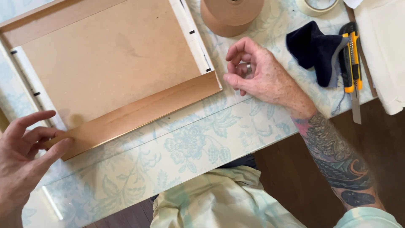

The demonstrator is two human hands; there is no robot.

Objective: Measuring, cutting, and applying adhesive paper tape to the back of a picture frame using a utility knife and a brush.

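Observation:
A picture frame lies face down, its brown backing board showing. A strip of brown paper tape runs along the frame's near edge. My left hand rests at the strip's left end, fingers apart, fingertips touching the tape. My right hand hovers just right of the strip's right end, fingers curled loosely, holding nothing that I can see.
The table carries a pale blue floral cloth. At the far edge sit a brown paper tape roll and a white tape roll. To the right lie a dark blue cloth, a yellow utility knife and white fabric.

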